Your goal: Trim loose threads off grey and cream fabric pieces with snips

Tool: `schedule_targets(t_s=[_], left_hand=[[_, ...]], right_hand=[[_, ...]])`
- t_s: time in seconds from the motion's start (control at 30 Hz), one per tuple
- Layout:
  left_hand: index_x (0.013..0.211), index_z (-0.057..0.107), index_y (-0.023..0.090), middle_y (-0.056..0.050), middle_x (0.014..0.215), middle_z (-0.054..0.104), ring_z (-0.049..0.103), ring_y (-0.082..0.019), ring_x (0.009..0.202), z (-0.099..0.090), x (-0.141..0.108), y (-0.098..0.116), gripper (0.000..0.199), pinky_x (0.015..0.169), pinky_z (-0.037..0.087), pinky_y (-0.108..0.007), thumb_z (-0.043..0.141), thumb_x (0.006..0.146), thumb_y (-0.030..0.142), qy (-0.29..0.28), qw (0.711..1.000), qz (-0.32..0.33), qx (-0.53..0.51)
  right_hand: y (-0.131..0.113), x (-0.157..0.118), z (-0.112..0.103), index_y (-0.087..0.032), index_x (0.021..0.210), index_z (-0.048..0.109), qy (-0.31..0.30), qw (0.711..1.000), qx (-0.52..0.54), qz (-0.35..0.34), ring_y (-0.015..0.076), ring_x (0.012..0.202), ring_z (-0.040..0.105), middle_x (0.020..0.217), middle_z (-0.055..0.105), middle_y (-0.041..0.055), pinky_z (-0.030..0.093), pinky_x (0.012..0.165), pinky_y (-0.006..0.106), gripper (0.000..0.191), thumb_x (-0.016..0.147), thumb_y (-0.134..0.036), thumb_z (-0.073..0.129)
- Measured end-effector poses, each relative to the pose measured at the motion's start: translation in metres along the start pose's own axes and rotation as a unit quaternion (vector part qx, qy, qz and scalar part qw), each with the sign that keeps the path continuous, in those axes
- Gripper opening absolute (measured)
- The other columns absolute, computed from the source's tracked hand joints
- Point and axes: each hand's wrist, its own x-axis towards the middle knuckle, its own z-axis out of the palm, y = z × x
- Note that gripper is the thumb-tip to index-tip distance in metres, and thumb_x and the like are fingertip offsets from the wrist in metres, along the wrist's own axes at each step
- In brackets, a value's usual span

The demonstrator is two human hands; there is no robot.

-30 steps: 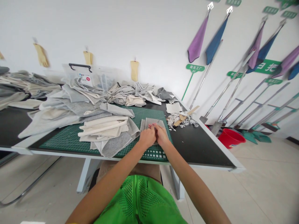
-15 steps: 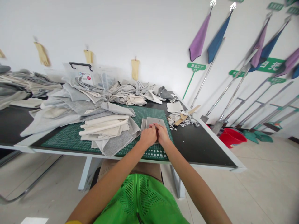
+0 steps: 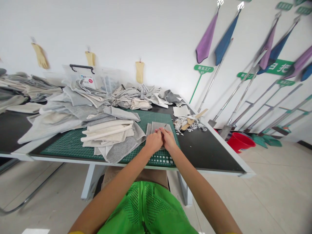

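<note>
My left hand (image 3: 154,141) and my right hand (image 3: 168,139) meet over a folded grey cloth (image 3: 158,125) on the green cutting mat (image 3: 73,143). Both hands are closed, with fingertips together. A thin dark tip shows just above the right fingers; what it belongs to is too small to make out. What the left fingers pinch is hidden. Left of my hands lies a stack of cream cloths (image 3: 109,131) on top of grey cloth.
Large piles of grey cloth (image 3: 73,107) cover the table's left and back. White scraps and a tan strip (image 3: 191,121) lie to the right, near a white square (image 3: 181,111). A clear box stands behind. Mops and a red bucket (image 3: 241,142) are beyond the table.
The whole view has shifted slightly, with things appearing a little further left. My hands remain together over the folded grey cloth.
</note>
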Motion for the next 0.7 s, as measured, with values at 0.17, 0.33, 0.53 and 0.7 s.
schedule_targets(t_s=[0.17, 0.33, 0.53, 0.7], left_hand=[[0.112, 0.049, 0.009, -0.014, 0.086, 0.067, 0.067, -0.029, 0.079, 0.0013, -0.0002, -0.0003, 0.031, 0.067, 0.05, -0.038, 0.031, 0.089, 0.019, 0.019, 1.0, 0.013, -0.005], [0.113, 0.049, 0.008, -0.015, 0.088, 0.066, 0.066, -0.027, 0.081, 0.0009, -0.0009, -0.0001, 0.031, 0.069, 0.05, -0.037, 0.032, 0.089, 0.019, 0.013, 1.0, 0.009, 0.006], [0.113, 0.049, 0.008, -0.015, 0.087, 0.067, 0.066, -0.028, 0.079, 0.0016, -0.0006, -0.0001, 0.032, 0.069, 0.049, -0.038, 0.032, 0.089, 0.019, 0.012, 1.0, 0.012, 0.002], [0.113, 0.05, 0.007, -0.016, 0.088, 0.066, 0.066, -0.029, 0.08, 0.0021, -0.0007, 0.0001, 0.033, 0.069, 0.049, -0.039, 0.03, 0.089, 0.019, 0.012, 1.0, 0.013, -0.004]], right_hand=[[0.0005, 0.0002, 0.0004, -0.018, 0.075, 0.064, 0.013, 1.0, 0.008, 0.002, 0.0183, 0.075, 0.068, 0.076, 0.074, 0.005, 0.053, 0.074, 0.03, 0.009, 0.071, -0.026, 0.066], [0.0015, 0.0028, -0.0004, -0.018, 0.075, 0.064, 0.024, 1.0, -0.019, 0.006, 0.018, 0.072, 0.068, 0.071, 0.073, 0.0035, 0.053, 0.072, 0.03, 0.009, 0.072, -0.027, 0.064], [0.0021, 0.0053, -0.002, -0.018, 0.078, 0.064, 0.005, 1.0, 0.005, 0.013, 0.0181, 0.074, 0.068, 0.077, 0.073, 0.0049, 0.053, 0.075, 0.031, 0.01, 0.072, -0.026, 0.065], [0.0009, 0.0035, -0.0009, -0.017, 0.075, 0.064, 0.021, 1.0, 0.002, 0.011, 0.019, 0.072, 0.068, 0.072, 0.073, 0.0046, 0.054, 0.073, 0.031, 0.006, 0.072, -0.022, 0.064]])
